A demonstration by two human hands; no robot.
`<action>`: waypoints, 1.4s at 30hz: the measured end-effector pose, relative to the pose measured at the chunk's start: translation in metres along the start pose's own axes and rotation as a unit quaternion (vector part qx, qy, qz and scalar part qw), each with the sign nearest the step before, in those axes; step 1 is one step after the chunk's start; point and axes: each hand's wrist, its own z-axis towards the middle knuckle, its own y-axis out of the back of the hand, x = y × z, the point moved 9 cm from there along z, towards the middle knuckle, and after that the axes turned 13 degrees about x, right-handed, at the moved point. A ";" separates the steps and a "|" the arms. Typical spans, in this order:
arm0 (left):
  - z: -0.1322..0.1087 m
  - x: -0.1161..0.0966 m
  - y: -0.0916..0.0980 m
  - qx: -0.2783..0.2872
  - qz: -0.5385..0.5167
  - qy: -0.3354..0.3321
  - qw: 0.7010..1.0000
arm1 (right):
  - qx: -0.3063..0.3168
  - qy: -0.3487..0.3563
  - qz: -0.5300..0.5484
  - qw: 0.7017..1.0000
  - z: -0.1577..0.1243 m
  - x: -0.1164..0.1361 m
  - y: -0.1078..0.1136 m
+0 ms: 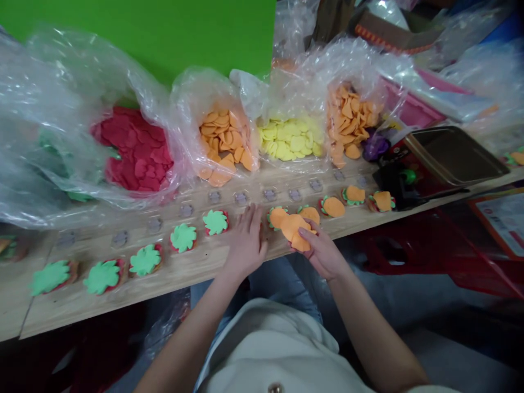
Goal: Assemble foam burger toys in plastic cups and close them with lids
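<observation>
My right hand (323,254) pinches several orange foam pieces (295,228), fanned out over the table's front edge. My left hand (245,243) rests palm down in the row, its fingers stretched forward; whatever is under the palm is hidden. To its left, small stacks end in green leaf-shaped foam pieces (215,222), with red layers showing at their sides. On its right, the stacks carry orange pieces on top, such as the rounded orange piece (333,207) and the squarish orange piece (382,201).
Behind the row stand clear plastic bags with red foam pieces (137,153), orange foam pieces (224,139), yellow foam pieces (290,137) and more orange pieces (352,117). Small clear plastic parts (240,197) line the wooden table (196,267). A dark-lidded box (454,155) stands at right.
</observation>
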 end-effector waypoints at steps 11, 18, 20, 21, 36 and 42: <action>-0.034 0.014 0.005 -0.017 0.118 0.038 0.992 | 0.004 0.012 -0.022 1.000 -0.003 0.000 -0.004; -0.016 0.025 0.010 -0.002 0.100 0.035 0.994 | -0.002 0.013 -0.030 0.999 -0.013 -0.002 0.001; -0.018 0.020 0.012 -0.014 0.106 0.028 0.994 | -0.003 0.016 -0.030 0.999 -0.013 -0.003 0.001; -0.020 0.018 0.013 -0.025 0.113 0.026 0.993 | -0.004 0.017 -0.030 0.999 -0.013 -0.003 0.001; -0.040 0.007 -0.024 -0.011 -0.456 0.117 0.882 | 0.109 0.080 -0.197 0.971 -0.020 -0.005 -0.045; -0.044 -0.028 -0.072 0.088 -0.851 0.163 0.492 | 0.064 0.210 -0.570 0.791 -0.035 0.031 -0.067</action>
